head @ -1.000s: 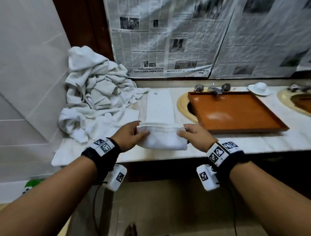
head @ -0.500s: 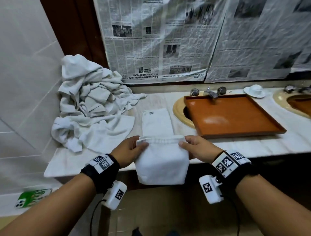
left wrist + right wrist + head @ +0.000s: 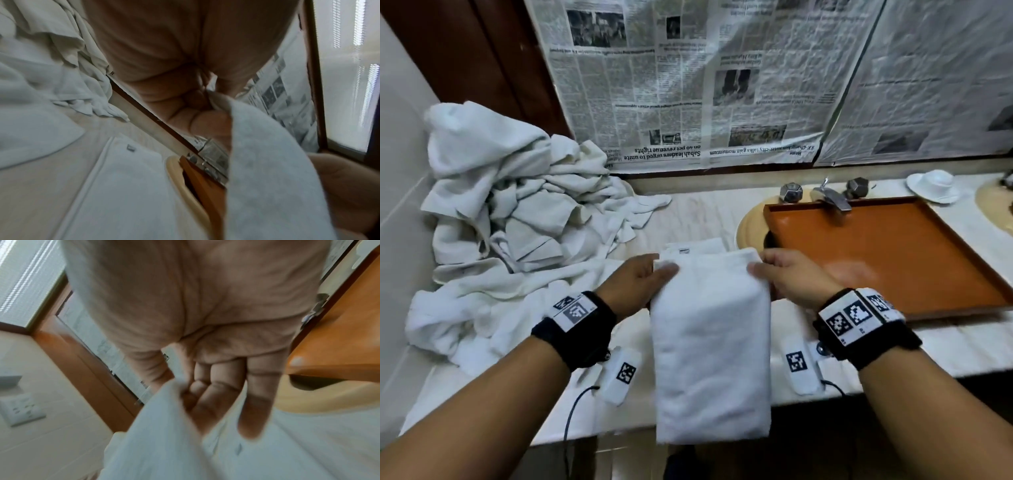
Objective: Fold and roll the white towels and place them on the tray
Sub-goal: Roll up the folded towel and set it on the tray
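A folded white towel (image 3: 710,342) hangs as a long strip in front of the counter edge, lifted at its top. My left hand (image 3: 643,279) pinches its top left corner and my right hand (image 3: 787,274) pinches the top right corner. In the left wrist view the towel (image 3: 267,170) runs down from the pinching fingers (image 3: 197,104). The right wrist view shows the towel (image 3: 164,426) caught between thumb and fingers (image 3: 207,395). The far end of the towel (image 3: 695,245) still lies flat on the marble counter (image 3: 698,212). The orange tray (image 3: 887,253) sits over the sink to the right and holds nothing.
A heap of crumpled white towels (image 3: 510,219) fills the counter's left end against the tiled wall. A tap (image 3: 828,197) stands behind the tray, a white cup on a saucer (image 3: 931,186) further right. Newspaper (image 3: 688,85) covers the mirror behind.
Both hands have raised the towel's near end off the counter edge and carried it up and back, so a longer strip now hangs down. The head view has moved closer.
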Action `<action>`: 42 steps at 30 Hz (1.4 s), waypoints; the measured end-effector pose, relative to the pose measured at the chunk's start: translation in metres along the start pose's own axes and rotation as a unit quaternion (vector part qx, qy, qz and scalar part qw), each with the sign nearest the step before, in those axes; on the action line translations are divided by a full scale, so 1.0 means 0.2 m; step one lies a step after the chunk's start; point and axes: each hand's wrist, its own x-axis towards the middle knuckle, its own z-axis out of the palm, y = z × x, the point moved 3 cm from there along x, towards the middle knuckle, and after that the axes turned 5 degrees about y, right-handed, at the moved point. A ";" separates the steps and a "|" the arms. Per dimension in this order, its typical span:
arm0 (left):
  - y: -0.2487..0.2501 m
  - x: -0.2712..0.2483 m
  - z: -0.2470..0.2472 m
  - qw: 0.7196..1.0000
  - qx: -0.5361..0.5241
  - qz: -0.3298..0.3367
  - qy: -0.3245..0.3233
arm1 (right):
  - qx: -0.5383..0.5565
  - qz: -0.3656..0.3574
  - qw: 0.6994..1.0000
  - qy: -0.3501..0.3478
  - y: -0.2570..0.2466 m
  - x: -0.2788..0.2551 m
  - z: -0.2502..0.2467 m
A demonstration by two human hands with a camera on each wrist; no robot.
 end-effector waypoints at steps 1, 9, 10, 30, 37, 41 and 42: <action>0.01 0.14 -0.04 0.999 -0.023 -0.018 0.032 | 0.009 -0.011 0.999 0.046 -0.03 0.13 -0.01; -0.43 0.77 -0.08 0.957 0.234 -0.166 0.046 | -0.268 0.150 0.950 0.065 0.42 0.78 0.19; -0.46 0.78 -0.08 0.956 0.239 -0.160 0.055 | -0.264 0.158 0.948 0.080 0.46 0.80 0.20; -0.50 0.79 -0.12 0.935 0.287 -0.184 0.095 | -0.416 0.073 0.903 0.085 0.35 0.88 0.26; -0.50 0.71 0.05 0.829 0.538 0.048 -0.147 | -0.464 -0.057 0.882 -0.056 0.32 0.81 0.40; -0.61 0.71 -0.01 0.803 0.574 -0.080 -0.140 | -0.530 0.004 0.847 0.028 0.31 0.78 0.37; -0.60 0.70 -0.01 0.802 0.581 -0.091 -0.106 | -0.537 -0.003 0.843 0.030 0.31 0.76 0.38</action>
